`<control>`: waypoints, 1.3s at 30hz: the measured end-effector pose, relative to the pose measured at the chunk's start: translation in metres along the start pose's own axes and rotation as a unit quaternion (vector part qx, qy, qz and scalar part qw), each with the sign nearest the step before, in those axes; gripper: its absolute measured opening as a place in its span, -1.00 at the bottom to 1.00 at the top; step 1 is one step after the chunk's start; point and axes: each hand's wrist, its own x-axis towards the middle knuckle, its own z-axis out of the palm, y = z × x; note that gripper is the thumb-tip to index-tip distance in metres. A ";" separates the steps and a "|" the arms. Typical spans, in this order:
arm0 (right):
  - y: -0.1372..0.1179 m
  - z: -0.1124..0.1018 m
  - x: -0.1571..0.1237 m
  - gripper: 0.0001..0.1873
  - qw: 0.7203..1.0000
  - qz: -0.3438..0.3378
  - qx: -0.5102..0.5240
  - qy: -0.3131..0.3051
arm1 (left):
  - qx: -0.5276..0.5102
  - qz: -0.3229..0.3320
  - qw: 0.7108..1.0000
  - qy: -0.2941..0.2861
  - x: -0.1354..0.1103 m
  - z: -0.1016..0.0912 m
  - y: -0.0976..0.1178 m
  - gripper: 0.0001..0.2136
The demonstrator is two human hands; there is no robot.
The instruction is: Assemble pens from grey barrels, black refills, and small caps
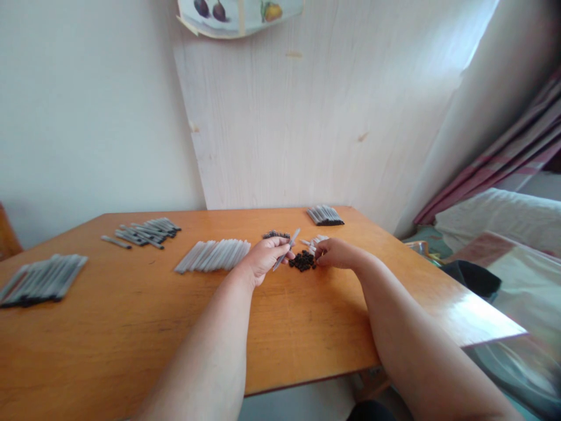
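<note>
Wooden table point(184, 333), pushed up near a pale board point(307, 128) on the wall; daylight glares on the table's right corner. Left hand point(265, 260): thumb and fingers pinch one slim pen tube point(288, 248) near its middle, both ends free. Long axis of the tube slants, near end low and to my left, far end raised and to my right, pointing away from me. Right hand point(335, 255): fingers bent and close together, tips down at the right edge of a pile of small black caps point(302, 261); whether one is pinched between them I cannot tell. Key relation, in my judgement: the caps lie between my two hands, just right of the tube's near end, with the right fingertips at the pile and the left hand a little apart from it. So the right is the nearer hand to the caps, the left the one bearing the tube. Small white pieces point(312, 242) lie just behind the caps, partly hidden by my right hand. Left of my left hand, a row of clear tubes point(213, 256) lies side by side, slanted much like the held one.
</note>
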 end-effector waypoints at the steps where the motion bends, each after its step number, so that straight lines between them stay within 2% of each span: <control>1: 0.000 0.000 0.000 -0.92 1.000 -0.002 0.003 0.001 | 0.000 0.002 1.000 0.000 0.000 0.000 0.000 -0.81; 4: -0.001 -0.002 -0.002 -0.95 0.999 -0.007 0.036 0.021 | 0.000 0.007 1.000 -0.002 0.001 -0.001 -0.002 -0.81; 9: -0.008 -0.006 -0.005 -0.92 0.989 0.011 0.107 0.102 | 0.007 0.009 1.000 -0.011 0.005 -0.003 -0.006 -0.78; 12: -0.015 -0.007 -0.006 -0.87 0.972 0.008 0.197 0.126 | 0.009 0.011 1.000 -0.012 0.006 -0.004 -0.007 -0.77; 15: -0.022 -0.008 -0.009 -0.81 0.925 -0.006 0.359 0.124 | 0.005 0.011 1.000 -0.015 0.005 -0.004 -0.006 -0.75; 18: -0.026 -0.011 -0.012 -0.81 0.843 -0.031 0.527 0.098 | -0.005 0.007 1.000 -0.016 0.003 -0.002 -0.003 -0.75; 20: -0.027 -0.013 -0.014 -0.83 0.797 -0.045 0.597 0.076 | -0.008 0.004 1.000 -0.015 0.001 0.000 -0.001 -0.76; 23: -0.027 -0.015 -0.014 -0.85 0.762 -0.057 0.643 0.053 | -0.008 0.000 1.000 -0.013 -0.001 0.002 0.002 -0.78; 27: -0.028 -0.016 -0.014 -0.86 0.754 -0.054 0.653 0.041 | -0.013 0.003 1.000 -0.022 -0.003 0.004 0.003 -0.78; 39: -0.038 -0.015 -0.018 -0.75 0.781 -0.059 0.617 0.073 | -0.023 -0.001 0.999 -0.037 -0.004 0.005 0.002 -0.77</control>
